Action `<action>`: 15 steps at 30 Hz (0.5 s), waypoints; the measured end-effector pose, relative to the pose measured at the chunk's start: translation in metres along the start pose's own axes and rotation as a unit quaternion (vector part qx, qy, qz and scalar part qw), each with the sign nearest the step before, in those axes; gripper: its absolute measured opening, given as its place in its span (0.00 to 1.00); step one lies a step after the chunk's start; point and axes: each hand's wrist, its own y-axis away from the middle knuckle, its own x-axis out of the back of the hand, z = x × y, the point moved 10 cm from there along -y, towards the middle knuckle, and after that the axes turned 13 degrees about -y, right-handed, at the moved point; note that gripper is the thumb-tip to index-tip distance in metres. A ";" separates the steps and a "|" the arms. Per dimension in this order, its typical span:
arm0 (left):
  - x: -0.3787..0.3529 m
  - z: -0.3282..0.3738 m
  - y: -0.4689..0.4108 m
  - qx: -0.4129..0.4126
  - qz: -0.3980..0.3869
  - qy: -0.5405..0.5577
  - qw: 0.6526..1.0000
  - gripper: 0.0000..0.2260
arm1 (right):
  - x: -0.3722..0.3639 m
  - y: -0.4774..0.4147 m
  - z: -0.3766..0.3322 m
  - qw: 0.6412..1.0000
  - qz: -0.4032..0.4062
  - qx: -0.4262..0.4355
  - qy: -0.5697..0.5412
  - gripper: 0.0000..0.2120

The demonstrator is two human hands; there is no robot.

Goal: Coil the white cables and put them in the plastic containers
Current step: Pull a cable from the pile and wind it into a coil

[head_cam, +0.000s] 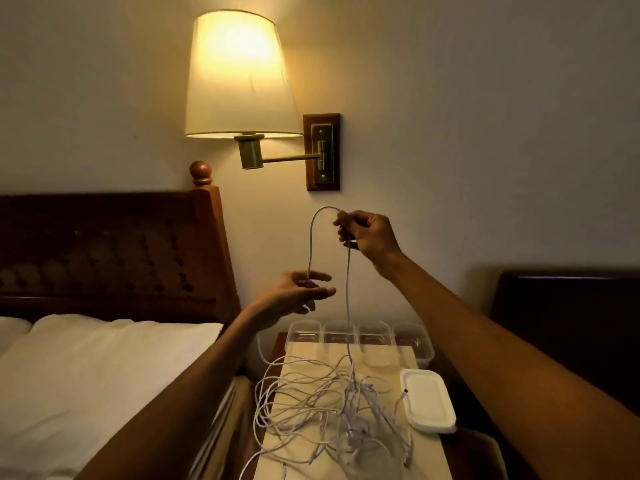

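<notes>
**Cable lifted over the bench**

The right grip (367, 237) is pinching a white cable (310, 244) up high, and the left grip (301, 292) is pinching it lower down. The tangled cables (322, 407) are lying on the bench (429, 455), near four containers (360, 329).

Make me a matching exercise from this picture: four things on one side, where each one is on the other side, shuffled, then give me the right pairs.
Things
1. lifted cable
2. cable tangle
3. clear containers
4. white lids

Places
A. in a row at the back of the nightstand
B. at the nightstand's right edge
C. held up between the left hand and the right hand
D. spread loose over the nightstand top

Pairs: 1-C, 2-D, 3-A, 4-B
</notes>
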 end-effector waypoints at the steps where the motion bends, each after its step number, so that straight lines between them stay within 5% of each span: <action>1: -0.006 0.006 -0.004 -0.003 0.001 0.025 1.000 0.18 | -0.002 -0.002 -0.003 1.000 -0.004 -0.001 0.013 0.11; 9: -0.018 0.034 -0.025 -0.025 0.030 0.048 0.998 0.13 | 0.006 0.003 0.007 0.996 -0.037 -0.047 0.059 0.17; 11: -0.015 0.036 -0.025 -0.034 0.033 0.044 0.998 0.13 | 0.022 0.016 0.034 0.992 -0.021 -0.107 0.062 0.22; 15: -0.003 0.042 -0.029 -0.049 0.055 0.092 0.993 0.12 | 0.039 0.069 0.130 0.967 -0.050 -0.245 0.043 0.15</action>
